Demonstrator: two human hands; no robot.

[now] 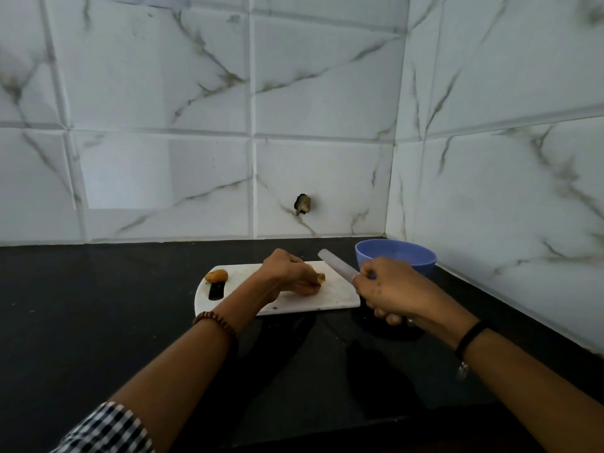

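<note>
Right grip (pixel 389 289) holds knife (pixel 336 264), root (pixel 319 278) just left.

On a white chopping board (pixel 333 297) on the black bench (pixel 98 305), the left hand (pixel 287 273) grips a brown root (pixel 319 278). The right hand (pixel 389 289) holds a knife (pixel 336 264), its pale blade tilted up over the board's right end. A second root (pixel 216 275) lies at the board's left end, and a blue bowl (pixel 397 255) stands behind the right hand.
</note>
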